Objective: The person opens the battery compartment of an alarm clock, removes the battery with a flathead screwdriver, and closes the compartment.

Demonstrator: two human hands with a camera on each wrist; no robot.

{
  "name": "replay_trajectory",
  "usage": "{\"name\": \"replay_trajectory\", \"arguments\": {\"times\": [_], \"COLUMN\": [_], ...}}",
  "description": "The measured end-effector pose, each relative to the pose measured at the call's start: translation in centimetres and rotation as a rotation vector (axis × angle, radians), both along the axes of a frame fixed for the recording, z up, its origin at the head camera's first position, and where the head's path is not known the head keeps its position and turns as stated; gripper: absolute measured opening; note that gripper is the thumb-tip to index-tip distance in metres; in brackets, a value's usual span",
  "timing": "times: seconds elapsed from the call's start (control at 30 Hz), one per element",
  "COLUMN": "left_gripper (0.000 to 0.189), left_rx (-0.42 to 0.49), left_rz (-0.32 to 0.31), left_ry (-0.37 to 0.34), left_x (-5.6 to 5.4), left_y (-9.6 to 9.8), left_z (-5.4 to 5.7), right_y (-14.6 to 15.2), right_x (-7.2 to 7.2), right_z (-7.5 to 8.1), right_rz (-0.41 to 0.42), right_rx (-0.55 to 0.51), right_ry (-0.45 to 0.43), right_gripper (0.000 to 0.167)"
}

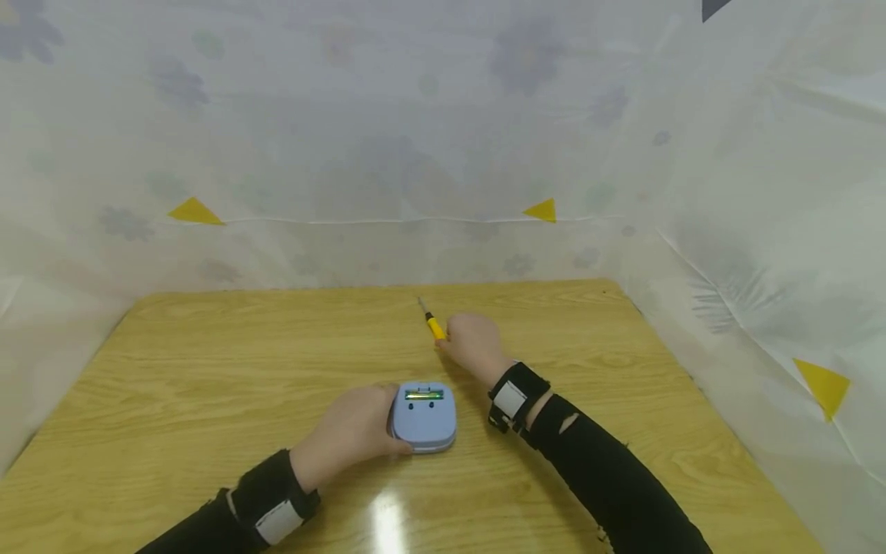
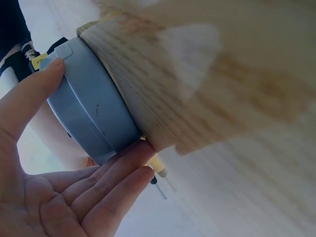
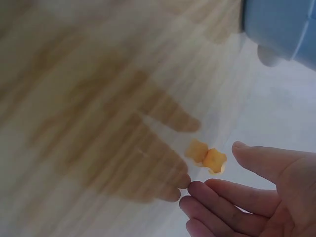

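Observation:
A light blue, rounded-square device [image 1: 427,425] lies on the table, with a green battery [image 1: 424,395] in a slot on its upper face and two small dark spots below the slot. My left hand [image 1: 349,429] grips its left side; in the left wrist view the thumb and fingers press opposite parts of its wall [image 2: 94,98]. Farther back lies a screwdriver [image 1: 434,326] with a yellow handle, its tip pointing away. Beside that handle is my right hand [image 1: 475,345]. The right wrist view shows the thumb and fingers apart around the handle's end [image 3: 215,161], with fingertips at the tabletop.
The glossy wooden table [image 1: 277,346] ends at a pale flowered sheet [image 1: 346,154] at the back and sides. Yellow triangular markers [image 1: 196,211] are stuck on the sheet. Both wrists wear black straps [image 1: 519,392].

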State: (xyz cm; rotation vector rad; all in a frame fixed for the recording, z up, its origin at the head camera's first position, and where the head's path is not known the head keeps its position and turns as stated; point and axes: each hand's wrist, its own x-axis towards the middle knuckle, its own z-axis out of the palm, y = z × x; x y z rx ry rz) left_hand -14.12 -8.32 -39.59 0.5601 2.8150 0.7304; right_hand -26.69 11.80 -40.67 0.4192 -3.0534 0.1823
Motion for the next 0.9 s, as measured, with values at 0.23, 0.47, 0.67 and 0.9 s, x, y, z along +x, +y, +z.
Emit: {"name": "replay_trajectory", "arguments": {"times": [0.23, 0.47, 0.67, 0.9], "left_gripper": [0.073, 0.074, 0.075, 0.074], "left_rx": [0.013, 0.007, 0.008, 0.008], "left_rz": [-0.001, -0.003, -0.001, -0.003], "left_ry": [0.002, 0.006, 0.012, 0.027], "left_x": [0.15, 0.09, 0.03, 0.13], "left_y": [0.02, -0.04, -0.07, -0.06], "left_z": [-0.08, -0.14, -0.12, -0.22], "right_y": [-0.15, -0.40, -0.70, -0.57], "right_x": [-0.28, -0.54, -0.72, -0.70], "right_z": [-0.31, -0.55, -0.75, -0.89], "right_rz": [-0.001, 0.002, 0.023, 0.025], "right_rx": [0.001, 0.043, 0.085, 0.053], "right_ry": [0.000, -0.009, 0.010, 0.030], "right_gripper": [0.051, 0.050, 0.047, 0.040]}}
